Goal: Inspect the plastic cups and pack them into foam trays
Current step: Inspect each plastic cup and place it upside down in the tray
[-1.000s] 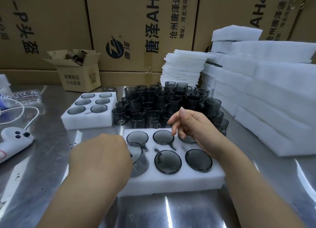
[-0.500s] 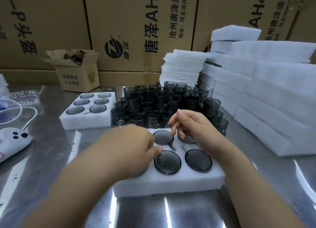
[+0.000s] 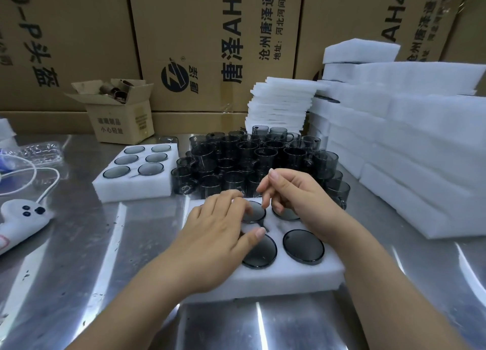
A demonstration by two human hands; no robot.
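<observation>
A white foam tray (image 3: 289,276) lies in front of me with smoky grey plastic cups (image 3: 303,246) set bottom-up in its holes. My left hand (image 3: 218,234) lies flat over the tray's left side, fingers straight, covering the cups there. My right hand (image 3: 294,194) hovers over the tray's far right corner with fingers loosely curled and nothing in them. Behind the tray stands a cluster of loose grey cups (image 3: 252,160). A second, filled foam tray (image 3: 136,184) sits at the left.
Stacks of foam trays (image 3: 420,144) fill the right side, and thin foam sheets (image 3: 281,102) are piled behind the cups. A small open carton (image 3: 121,113), large cartons along the back, and a white device with a cable (image 3: 21,218) are at the left.
My left hand moved from the tray's near left corner, where a cup stood tilted, forward over the left holes and now lies flat. My right hand stayed nearly still.
</observation>
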